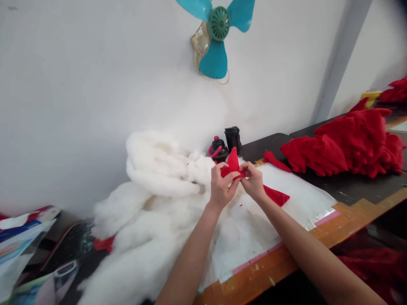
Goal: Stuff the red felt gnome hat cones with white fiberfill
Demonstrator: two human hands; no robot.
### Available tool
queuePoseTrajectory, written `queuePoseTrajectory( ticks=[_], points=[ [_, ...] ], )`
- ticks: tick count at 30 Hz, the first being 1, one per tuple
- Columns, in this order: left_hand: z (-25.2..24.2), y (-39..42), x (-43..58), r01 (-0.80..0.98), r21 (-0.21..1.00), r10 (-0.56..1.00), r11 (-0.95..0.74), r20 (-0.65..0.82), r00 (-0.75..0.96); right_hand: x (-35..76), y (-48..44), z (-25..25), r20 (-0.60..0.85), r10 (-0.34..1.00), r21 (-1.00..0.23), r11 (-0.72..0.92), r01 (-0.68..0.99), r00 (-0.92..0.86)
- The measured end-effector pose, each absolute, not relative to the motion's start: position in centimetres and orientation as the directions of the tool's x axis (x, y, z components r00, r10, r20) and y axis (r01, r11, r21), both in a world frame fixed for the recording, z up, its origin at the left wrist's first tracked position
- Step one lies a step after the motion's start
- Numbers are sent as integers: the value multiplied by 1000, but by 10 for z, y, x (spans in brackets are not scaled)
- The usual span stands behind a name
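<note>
Both of my hands meet over the table, pinching a small pointed piece of red fabric [233, 161] whose tip stands upward. My left hand [221, 186] grips its left side and lower edge, thumb and fingers closed. At the right lower edge, my right hand [252, 182] pinches the cloth between thumb and fingers. A big fluffy heap of white stuffing [159, 220] lies to the left of my hands. Beneath my right wrist another red fabric piece [277, 195] rests on a white sheet [295, 188].
A large pile of red fabric pieces [352, 144] sits on the dark table at right. Behind my hands stand a black cup [233, 137] and a dark bottle with a pink strap [218, 147]. A blue-bladed fan [219, 25] hangs on the wall. Plastic packaging [22, 241] lies at left.
</note>
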State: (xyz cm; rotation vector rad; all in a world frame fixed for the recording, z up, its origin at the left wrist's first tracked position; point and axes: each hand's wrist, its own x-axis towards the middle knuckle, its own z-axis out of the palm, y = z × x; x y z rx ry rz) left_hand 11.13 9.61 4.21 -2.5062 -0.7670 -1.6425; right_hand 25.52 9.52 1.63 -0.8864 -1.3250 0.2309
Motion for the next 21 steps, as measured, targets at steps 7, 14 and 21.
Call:
queuePoseTrajectory(
  ticks=[7,14,21],
  points=[
    [40,106,108,390,483,594,-784,766,247,252,92,14,746,624,-665,683,301,232],
    [38,105,112,414,620,687,-667,727,19,257,92,14,741,558,-672,618,408,374],
    [39,110,111,265,729,768,-631,636,80,259,87,26,690,722,-711,663,233,52]
  ],
)
